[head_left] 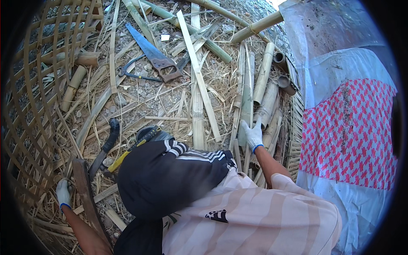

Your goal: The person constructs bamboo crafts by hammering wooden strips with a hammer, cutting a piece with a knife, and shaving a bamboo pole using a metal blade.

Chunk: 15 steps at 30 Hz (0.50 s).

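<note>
White-gloved, the right hand [253,135] spreads two fingers over split bamboo [247,100] beside stacked tubes [264,74]; whether it grips, I cannot tell. The left hand's [63,193] grasp, near the woven lattice [36,114], is unclear. A dark-trousered knee [146,180] partly blocks a grey container [160,136]; dark print marks the shirt [263,216].

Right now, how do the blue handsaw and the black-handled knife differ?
Colour: the handsaw has a blue blade and brown handle; the knife has a dark blade and black handle.
Grip: the handsaw's has an opening through it; the knife's is a single curved bar.
Pose: the handsaw's blade points away from the person; the knife's points back toward them.
Shared: both sit among straw, neither in a hand.
</note>
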### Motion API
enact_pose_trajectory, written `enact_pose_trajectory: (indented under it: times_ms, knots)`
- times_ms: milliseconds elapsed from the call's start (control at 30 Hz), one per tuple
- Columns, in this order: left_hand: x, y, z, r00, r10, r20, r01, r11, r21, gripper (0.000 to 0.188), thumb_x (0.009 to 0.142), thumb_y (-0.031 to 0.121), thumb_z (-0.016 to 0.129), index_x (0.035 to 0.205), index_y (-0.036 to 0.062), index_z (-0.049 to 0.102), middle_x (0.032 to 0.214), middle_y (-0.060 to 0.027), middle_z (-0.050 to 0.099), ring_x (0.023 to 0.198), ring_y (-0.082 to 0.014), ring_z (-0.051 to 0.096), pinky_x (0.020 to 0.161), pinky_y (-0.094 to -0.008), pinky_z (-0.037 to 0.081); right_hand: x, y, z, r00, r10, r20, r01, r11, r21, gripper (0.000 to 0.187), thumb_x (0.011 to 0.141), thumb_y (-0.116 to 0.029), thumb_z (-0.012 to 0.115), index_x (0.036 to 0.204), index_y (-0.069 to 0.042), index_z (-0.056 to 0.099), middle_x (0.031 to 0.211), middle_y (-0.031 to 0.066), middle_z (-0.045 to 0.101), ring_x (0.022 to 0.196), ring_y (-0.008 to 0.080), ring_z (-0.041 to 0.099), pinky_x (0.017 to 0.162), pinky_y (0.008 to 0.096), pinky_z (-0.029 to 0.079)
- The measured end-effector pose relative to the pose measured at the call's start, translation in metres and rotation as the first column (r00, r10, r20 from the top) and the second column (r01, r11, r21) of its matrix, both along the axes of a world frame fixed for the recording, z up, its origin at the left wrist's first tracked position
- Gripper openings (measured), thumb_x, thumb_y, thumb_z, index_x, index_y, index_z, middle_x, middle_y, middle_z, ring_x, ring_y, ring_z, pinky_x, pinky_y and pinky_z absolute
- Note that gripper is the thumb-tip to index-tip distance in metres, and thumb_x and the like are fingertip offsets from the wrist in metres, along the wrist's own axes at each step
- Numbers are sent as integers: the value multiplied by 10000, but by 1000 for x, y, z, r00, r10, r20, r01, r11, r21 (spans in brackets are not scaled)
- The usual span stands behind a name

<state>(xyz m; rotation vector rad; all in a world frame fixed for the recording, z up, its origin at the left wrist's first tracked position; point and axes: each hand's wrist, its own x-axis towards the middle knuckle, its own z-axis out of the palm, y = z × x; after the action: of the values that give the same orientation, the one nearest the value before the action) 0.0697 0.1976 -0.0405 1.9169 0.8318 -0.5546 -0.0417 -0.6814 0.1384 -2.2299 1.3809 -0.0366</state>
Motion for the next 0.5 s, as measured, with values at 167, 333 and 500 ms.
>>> enact_pose_trajectory:
  times_ms: [167, 333, 500]
  knots:
    - [5, 4, -6, 1000, 27, 13, -27, 1000, -3, 273, 1080, 229, 582, 1232, 50, 722, 955, 7, 687, 805, -97, 613, 731, -282, 510, 21, -114, 11, 950, 89, 301, 13, 947, -320, 589, 1050, -357, 669, 1471, 47, 590, 1329, 211, 708, 1186, 293, 684, 1044, 365, 521]
    - [-1, 9, 18, 1000, 9, -24, -8, 999, 45, 288, 1084, 238, 573, 1235, 44, 722, 981, 1, 689, 823, -103, 612, 753, -287, 508, 112, -170, 58, 802, -14, 597, 54, 997, -49, 369, 1053, -213, 580, 1357, -49, 709, 840, 5, 612, 609, 99, 532, 598, 264, 506]
    - [13, -21, -25, 998, -21, 53, 24, 998, -61, 329, 1093, 266, 568, 1290, 43, 711, 1038, -14, 696, 873, -112, 622, 801, -289, 515, 168, -331, 145, 950, 211, 229, -44, 819, -573, 277, 1009, -230, 560, 1157, -28, 678, 799, 80, 647, 587, 178, 621, 535, 352, 517]
